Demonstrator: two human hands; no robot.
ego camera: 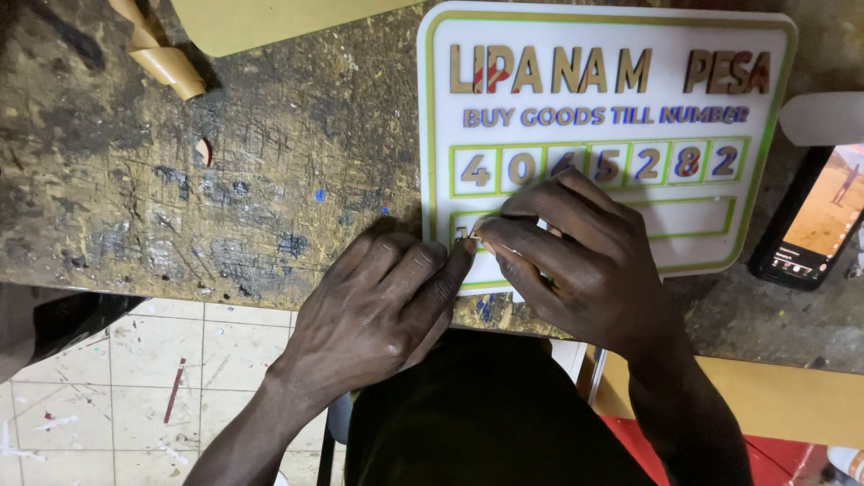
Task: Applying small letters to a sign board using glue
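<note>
A white sign board [760, 193] with a green border, raised gold and blue letters and a row of boxed digits lies on the worn workbench [225, 180]. Both hands meet at its lower left corner. My left hand [373, 310] rests curled at the board's edge, its fingertips touching a tiny gold piece [465, 237] in the lower framed box. My right hand [580, 261] lies over the board, thumb and forefinger pinched on that same small piece. The piece is mostly hidden by my fingers.
A phone [810, 220] with a lit screen lies right of the board. Curled tan backing paper [162, 58] and a tan sheet [270, 22] lie at the bench's far side. Below the bench edge is a stained tiled floor [117, 387].
</note>
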